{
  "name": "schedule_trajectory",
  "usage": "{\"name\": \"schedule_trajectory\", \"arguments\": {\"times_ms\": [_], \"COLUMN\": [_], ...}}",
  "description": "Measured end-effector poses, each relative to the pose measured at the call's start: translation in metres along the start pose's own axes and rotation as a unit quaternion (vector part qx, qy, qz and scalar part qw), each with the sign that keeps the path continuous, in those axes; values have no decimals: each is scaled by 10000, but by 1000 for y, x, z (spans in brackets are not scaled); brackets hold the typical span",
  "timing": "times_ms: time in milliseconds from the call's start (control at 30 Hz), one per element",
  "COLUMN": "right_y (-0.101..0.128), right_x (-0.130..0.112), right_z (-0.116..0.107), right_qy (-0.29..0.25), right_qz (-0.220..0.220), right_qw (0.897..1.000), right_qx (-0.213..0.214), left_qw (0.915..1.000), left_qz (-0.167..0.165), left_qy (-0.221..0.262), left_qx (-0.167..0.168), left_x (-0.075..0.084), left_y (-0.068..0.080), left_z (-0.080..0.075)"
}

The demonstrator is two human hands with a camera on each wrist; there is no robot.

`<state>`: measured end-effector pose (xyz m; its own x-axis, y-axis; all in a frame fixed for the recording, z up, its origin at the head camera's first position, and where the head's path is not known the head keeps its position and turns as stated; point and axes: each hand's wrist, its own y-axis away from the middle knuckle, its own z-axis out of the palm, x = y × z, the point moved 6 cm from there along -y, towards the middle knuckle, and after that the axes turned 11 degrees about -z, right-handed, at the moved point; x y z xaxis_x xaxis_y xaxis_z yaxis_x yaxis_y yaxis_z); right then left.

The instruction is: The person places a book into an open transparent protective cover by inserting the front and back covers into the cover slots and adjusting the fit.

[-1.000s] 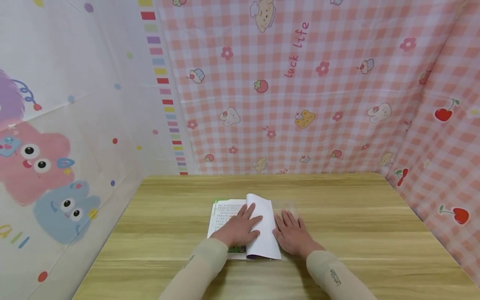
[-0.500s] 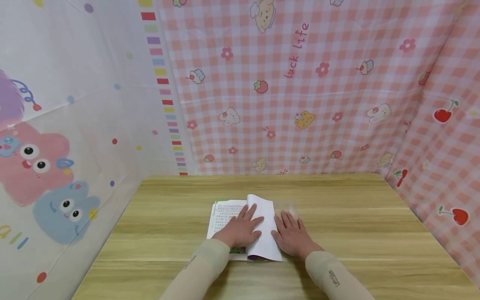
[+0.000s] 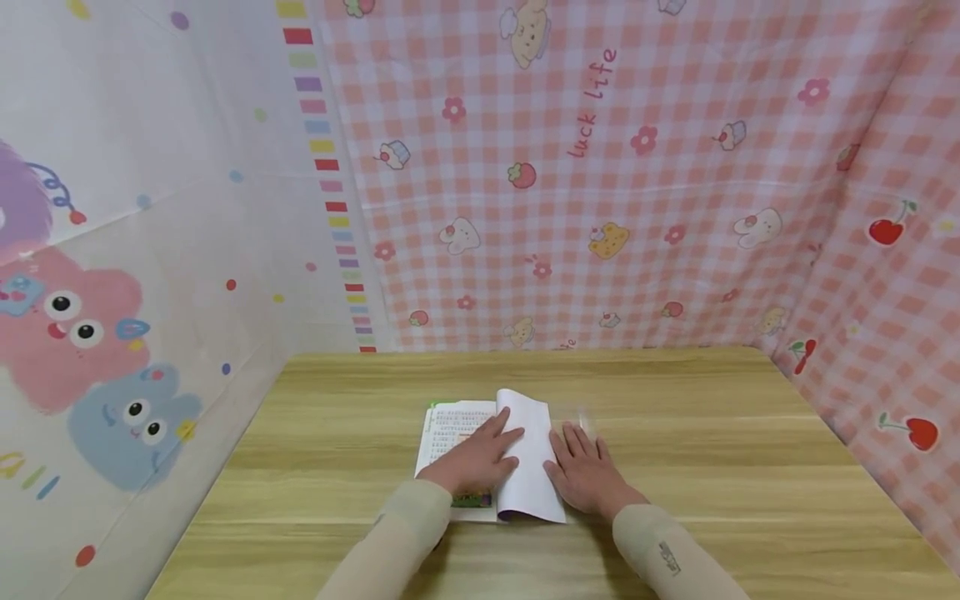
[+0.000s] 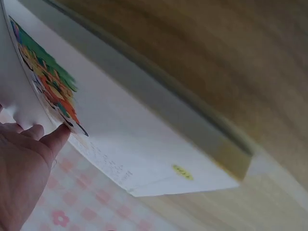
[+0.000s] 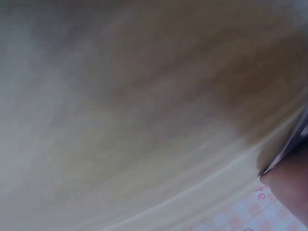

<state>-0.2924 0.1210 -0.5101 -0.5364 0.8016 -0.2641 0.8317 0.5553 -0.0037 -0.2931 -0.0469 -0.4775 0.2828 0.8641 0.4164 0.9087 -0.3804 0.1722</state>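
Barely, left hand nearer booklet edge

Open booklet lies flat on wooden table, mid-width, toward near edge. Left pg shows rows of small red/dark print w/ green strip along far edge & a colourful picture at near corner. White pg arches up from the spine, blank side showing, curling over to the right. Purple edge peeks out at near right corner.
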Motion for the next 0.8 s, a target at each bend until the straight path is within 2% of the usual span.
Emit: {"name": "schedule_trajectory", "arguments": {"times_ms": [233,433,567,700,800], "right_y": [-5,0,2,-1,-2], "right_x": [12,8,6,11,15], "right_z": [11,6,5,10,15], "right_qy": [148,-13,-11,47,177], "right_qz": [-218,-333,-311,-260,-240], "right_qw": [9993,9989,9992,9994,9992], "right_qx": [265,316,245,228,259], "left_qw": [9987,9977,9989,9999,9997], "left_qz": [6,11,45,-80,-117], "left_qy": [-509,-670,-450,36,168], "left_qx": [4,113,81,-88,-157], "left_x": [6,10,7,2,1], "left_y": [-2,-5,-6,-5,-4], "left_z": [2,1,3,3,2]}}
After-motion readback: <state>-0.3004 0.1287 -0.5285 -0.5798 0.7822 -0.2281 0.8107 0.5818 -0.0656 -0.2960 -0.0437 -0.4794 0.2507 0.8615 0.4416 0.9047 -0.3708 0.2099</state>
